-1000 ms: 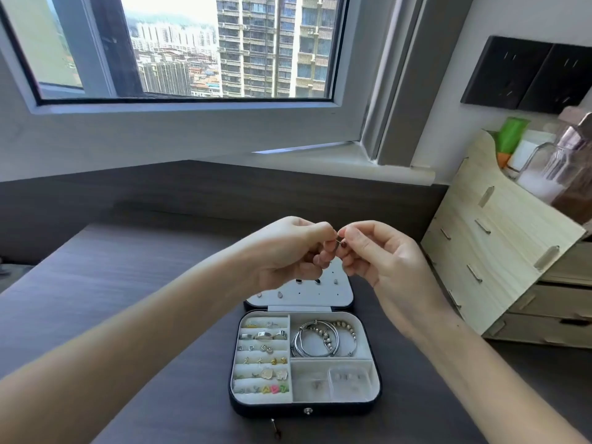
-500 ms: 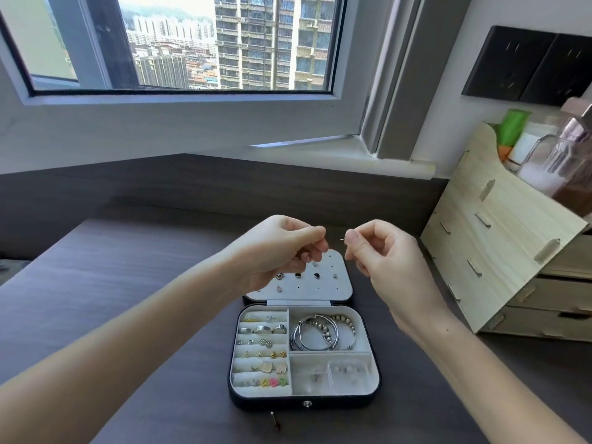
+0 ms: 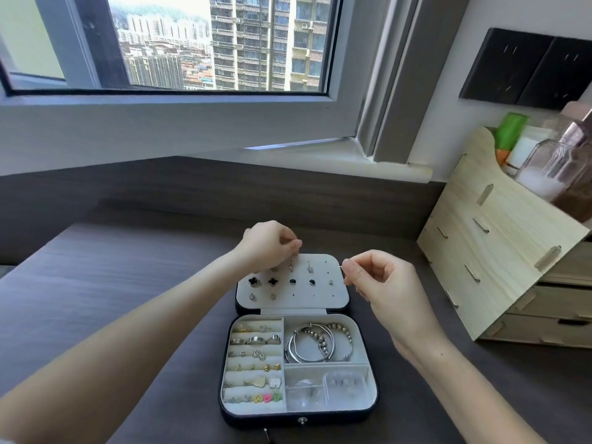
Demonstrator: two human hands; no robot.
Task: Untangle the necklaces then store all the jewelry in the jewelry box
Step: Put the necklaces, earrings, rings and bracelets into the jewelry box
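**Right pinch has the post, and the target panel sits just left of it**

The right hand [image 3: 381,283] pinches a thin metal post [image 3: 341,267] between thumb and forefinger. The post's long axis is roughly level, with its free end pointing left toward the lid panel [image 3: 320,294] of the open jewelry box [image 3: 373,408]. The pinch hovers over the panel's right edge, so this is the nearer hand for seating the post. The bare holes in that right-hand area lie just left of and below the tip.

The left hand [image 3: 269,241] is at the panel's far-left corner, thumb and fingertips pressed together. Whatever is between them is too small to see — my guess is an earring back, unconfirmed.

My read is that the next move tips the post down into a hole, since the panel lies nearly flat.

Hard to make out:
- I can't tell whether the post carries a stud head, because the fingers cover it.
- I can't pick out a necklace chain. The box base shows bracelets [image 3: 317,344], ring rolls [image 3: 256,340] and clear packets.
- A small dark pin [image 3: 266,433] lies on the table [image 3: 128,283] at the box's front, partly cut off.
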